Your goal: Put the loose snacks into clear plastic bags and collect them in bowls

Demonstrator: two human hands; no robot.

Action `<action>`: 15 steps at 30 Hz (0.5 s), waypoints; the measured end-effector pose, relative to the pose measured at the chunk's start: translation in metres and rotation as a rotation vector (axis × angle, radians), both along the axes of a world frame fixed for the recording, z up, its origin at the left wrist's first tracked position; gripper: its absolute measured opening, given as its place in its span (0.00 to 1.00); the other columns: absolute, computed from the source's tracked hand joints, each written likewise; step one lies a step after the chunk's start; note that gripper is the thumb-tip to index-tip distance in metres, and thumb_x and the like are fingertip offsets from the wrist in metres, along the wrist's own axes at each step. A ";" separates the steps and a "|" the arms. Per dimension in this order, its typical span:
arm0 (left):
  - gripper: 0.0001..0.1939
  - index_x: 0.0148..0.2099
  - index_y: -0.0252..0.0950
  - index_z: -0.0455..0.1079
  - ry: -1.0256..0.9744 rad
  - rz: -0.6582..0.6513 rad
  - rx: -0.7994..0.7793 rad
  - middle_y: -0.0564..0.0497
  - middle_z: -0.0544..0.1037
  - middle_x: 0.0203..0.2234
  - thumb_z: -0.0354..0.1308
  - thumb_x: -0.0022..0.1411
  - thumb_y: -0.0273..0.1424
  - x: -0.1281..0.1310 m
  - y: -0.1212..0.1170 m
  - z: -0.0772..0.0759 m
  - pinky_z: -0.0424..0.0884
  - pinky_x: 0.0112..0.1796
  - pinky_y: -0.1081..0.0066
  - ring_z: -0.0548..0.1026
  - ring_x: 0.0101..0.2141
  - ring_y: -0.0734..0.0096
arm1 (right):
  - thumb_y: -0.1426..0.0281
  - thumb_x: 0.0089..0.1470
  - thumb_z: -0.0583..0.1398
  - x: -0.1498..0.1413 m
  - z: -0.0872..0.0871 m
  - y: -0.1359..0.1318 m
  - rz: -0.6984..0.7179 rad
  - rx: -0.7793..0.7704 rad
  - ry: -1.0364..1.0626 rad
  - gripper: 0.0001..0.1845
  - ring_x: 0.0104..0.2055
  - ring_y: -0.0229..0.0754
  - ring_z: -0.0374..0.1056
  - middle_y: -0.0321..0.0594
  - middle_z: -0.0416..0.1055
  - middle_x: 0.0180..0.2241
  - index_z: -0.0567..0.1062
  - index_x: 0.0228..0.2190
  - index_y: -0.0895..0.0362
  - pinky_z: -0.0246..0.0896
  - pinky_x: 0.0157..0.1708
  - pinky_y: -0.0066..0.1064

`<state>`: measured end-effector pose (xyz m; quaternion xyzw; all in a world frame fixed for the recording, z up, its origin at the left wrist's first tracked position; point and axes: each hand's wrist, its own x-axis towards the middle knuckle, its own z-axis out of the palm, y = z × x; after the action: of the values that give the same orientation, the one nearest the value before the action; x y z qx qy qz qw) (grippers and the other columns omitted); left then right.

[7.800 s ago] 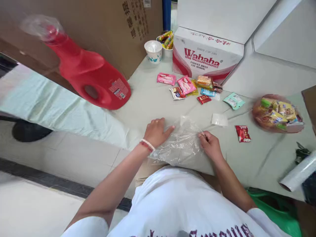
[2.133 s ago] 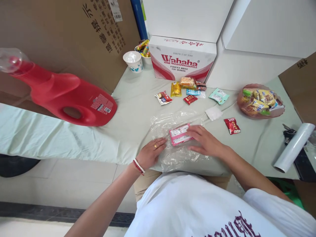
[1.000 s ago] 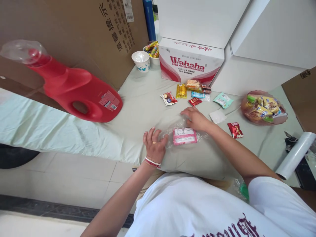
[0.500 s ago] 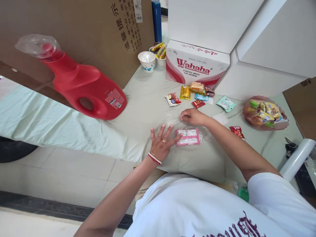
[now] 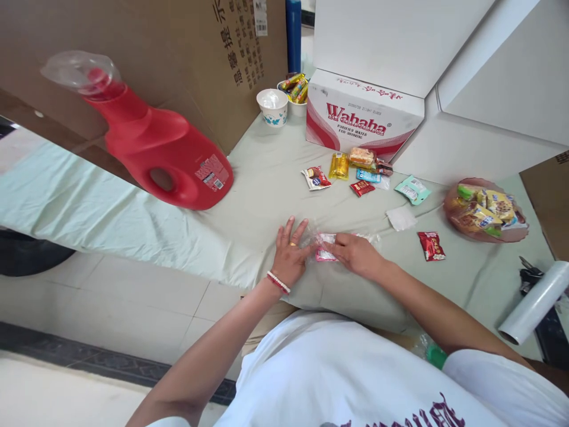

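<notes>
A pink-and-white packet [image 5: 325, 255] lies flat on the cloth in a sheet of clear plastic film [image 5: 372, 239]. My left hand [image 5: 290, 260] is at the left end of the film, fingers spread, its index finger reaching toward the packet's edge. Over the packet, my right hand [image 5: 359, 255] covers most of it. Its fingers are bent and drawn together at the film, the tips close to my left index finger. A small white square sheet [image 5: 401, 219] and a red snack packet [image 5: 431, 246] lie to the right.
Several wrapped snacks [image 5: 339, 166] lie before a white Wahaha box [image 5: 364, 112]. Paper cups [image 5: 272, 108] stand at the back. A red jug [image 5: 173, 154] is at left. At right are a pink bowl [image 5: 453, 218] of snacks and a film roll [image 5: 533, 302].
My right hand has come down toward me over the pink packet, uncovering the white square sheet. My left hand stays at the film's left end. The view has shifted slightly.
</notes>
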<state>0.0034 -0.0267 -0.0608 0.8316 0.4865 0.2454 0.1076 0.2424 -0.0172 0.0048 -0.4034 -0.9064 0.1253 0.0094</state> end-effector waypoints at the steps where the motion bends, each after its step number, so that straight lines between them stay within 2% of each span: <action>1: 0.31 0.61 0.45 0.69 -0.077 0.035 -0.011 0.44 0.62 0.69 0.50 0.58 0.18 -0.003 -0.001 -0.002 0.56 0.66 0.39 0.50 0.72 0.50 | 0.70 0.72 0.47 0.000 -0.005 -0.009 0.023 0.019 -0.029 0.22 0.35 0.44 0.62 0.42 0.69 0.35 0.77 0.55 0.50 0.50 0.32 0.33; 4: 0.27 0.59 0.34 0.67 -0.285 0.224 -0.119 0.35 0.66 0.62 0.52 0.55 0.21 -0.014 0.005 -0.004 0.69 0.59 0.50 0.66 0.64 0.52 | 0.74 0.71 0.48 -0.001 -0.017 -0.023 0.080 0.084 -0.063 0.23 0.38 0.45 0.60 0.43 0.69 0.35 0.75 0.58 0.49 0.50 0.36 0.35; 6: 0.25 0.59 0.33 0.65 -0.401 0.329 -0.287 0.37 0.73 0.55 0.52 0.58 0.26 -0.018 0.016 0.000 0.72 0.55 0.53 0.73 0.55 0.55 | 0.75 0.69 0.50 -0.001 -0.019 -0.026 0.080 0.128 -0.072 0.24 0.38 0.45 0.59 0.43 0.69 0.35 0.73 0.60 0.47 0.49 0.37 0.36; 9: 0.22 0.61 0.37 0.65 -0.485 0.411 -0.515 0.44 0.79 0.45 0.41 0.70 0.33 -0.013 0.037 0.011 0.72 0.53 0.57 0.76 0.47 0.61 | 0.78 0.66 0.54 -0.003 -0.019 -0.028 0.092 0.164 -0.095 0.27 0.39 0.46 0.57 0.44 0.68 0.36 0.71 0.62 0.47 0.47 0.37 0.37; 11: 0.22 0.57 0.41 0.70 -0.418 0.431 -0.558 0.45 0.80 0.45 0.40 0.73 0.39 -0.004 0.047 0.021 0.69 0.54 0.54 0.75 0.49 0.58 | 0.79 0.64 0.55 -0.005 -0.018 -0.029 0.089 0.168 -0.103 0.28 0.39 0.47 0.56 0.44 0.67 0.37 0.72 0.61 0.48 0.46 0.37 0.37; 13: 0.19 0.51 0.42 0.76 -0.252 0.411 -0.557 0.43 0.78 0.49 0.52 0.68 0.45 0.005 0.048 0.031 0.66 0.56 0.50 0.71 0.54 0.51 | 0.79 0.64 0.56 -0.006 -0.018 -0.030 0.073 0.161 -0.095 0.27 0.39 0.47 0.56 0.44 0.67 0.37 0.73 0.61 0.48 0.46 0.37 0.37; 15: 0.18 0.46 0.43 0.79 -0.084 0.346 -0.561 0.42 0.74 0.54 0.64 0.58 0.46 0.011 0.042 0.039 0.64 0.56 0.46 0.65 0.59 0.43 | 0.78 0.64 0.56 -0.006 -0.019 -0.031 0.059 0.146 -0.073 0.27 0.40 0.47 0.55 0.44 0.66 0.36 0.73 0.61 0.48 0.46 0.37 0.37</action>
<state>0.0141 0.0156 -0.0218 0.6636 0.6644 0.1505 0.3091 0.2368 -0.0482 -0.0144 -0.3793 -0.9242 0.0443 0.0020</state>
